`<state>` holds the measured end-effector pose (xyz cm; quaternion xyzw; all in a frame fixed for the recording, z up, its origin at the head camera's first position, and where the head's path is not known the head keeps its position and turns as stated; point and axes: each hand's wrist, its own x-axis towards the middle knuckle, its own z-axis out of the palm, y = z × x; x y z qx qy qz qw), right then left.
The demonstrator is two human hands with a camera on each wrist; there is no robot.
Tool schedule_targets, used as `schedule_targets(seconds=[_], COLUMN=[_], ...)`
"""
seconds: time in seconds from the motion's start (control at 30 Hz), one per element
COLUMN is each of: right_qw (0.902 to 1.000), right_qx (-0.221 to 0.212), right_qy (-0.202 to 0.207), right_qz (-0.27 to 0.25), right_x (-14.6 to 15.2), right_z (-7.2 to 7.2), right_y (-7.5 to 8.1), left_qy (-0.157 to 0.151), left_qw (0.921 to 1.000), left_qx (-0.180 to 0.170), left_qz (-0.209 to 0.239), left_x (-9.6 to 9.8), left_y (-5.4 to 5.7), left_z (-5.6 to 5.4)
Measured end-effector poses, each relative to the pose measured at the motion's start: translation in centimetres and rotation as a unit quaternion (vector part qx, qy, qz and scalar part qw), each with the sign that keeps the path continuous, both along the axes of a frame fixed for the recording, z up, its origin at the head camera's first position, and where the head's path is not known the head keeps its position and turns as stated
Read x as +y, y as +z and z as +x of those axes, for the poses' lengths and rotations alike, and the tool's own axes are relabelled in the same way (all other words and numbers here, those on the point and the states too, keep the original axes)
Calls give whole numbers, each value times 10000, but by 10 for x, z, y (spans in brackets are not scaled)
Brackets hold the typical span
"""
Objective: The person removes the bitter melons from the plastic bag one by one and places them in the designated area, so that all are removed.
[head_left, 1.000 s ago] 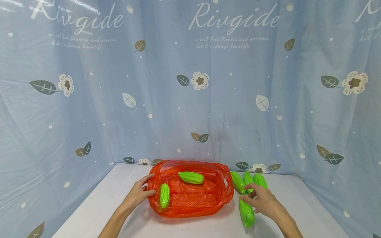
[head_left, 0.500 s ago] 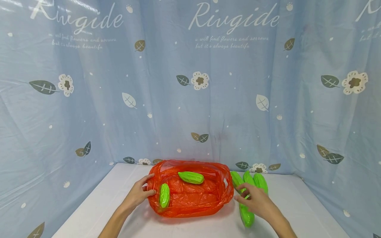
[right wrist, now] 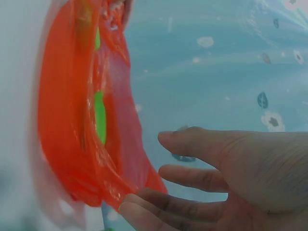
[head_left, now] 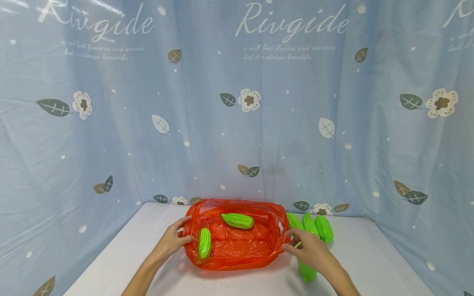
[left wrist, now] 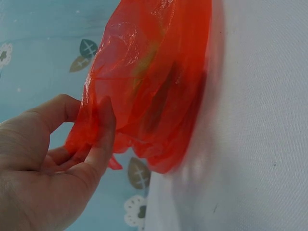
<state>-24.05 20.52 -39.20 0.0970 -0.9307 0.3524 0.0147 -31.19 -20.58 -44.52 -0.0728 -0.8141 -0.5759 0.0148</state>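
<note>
Behind everything hangs a blue curtain (head_left: 274,135), filling the upper frame and wrapping both sides, seemingly there to screen the work off. Below it lies the white surface (head_left: 374,255), giving the rest a flat place to sit. The red bag (head_left: 237,264) rests at the lower centre, mouth spread wide and facing up, its thin film apt, I'd guess, to sag if let go. That would explain the left grip (head_left: 171,241), just left of it: thumb and fingers pinch the rim between them, steadying that end. The right grip (head_left: 310,248), lower right of centre, has nothing in it; the fingers are well parted, tips right by the bag's right edge, and I can't tell whether they touch. Smallest are the green gourds. One lies along the bag's far side (head_left: 238,221), another stands lengthwise near its left end (head_left: 205,243), both kept in by the film. Four more sit to the right: three bunched behind the hand (head_left: 324,229) and one in front, partly hidden beneath it (head_left: 307,272), all handy to that arm.
</note>
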Motion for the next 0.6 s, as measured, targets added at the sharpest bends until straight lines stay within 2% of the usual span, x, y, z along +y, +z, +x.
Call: schedule_targets(seconds=[0.2, 0.4, 0.6], right_qw=[9996, 9994, 9975], right_qx=[-42, 166, 402], right_qy=[234, 270, 541], right_qz=[-176, 116, 221], right_x=[-14, -30, -44], right_z=[-1, -3, -7], right_y=[3, 8, 12], left_qy=[-26, -20, -12], left_qw=[10000, 10000, 10000], left_qx=[20, -8, 1], left_qz=[74, 77, 95], left_x=[0, 0, 0], left_y=[2, 2, 2], left_z=[2, 3, 2])
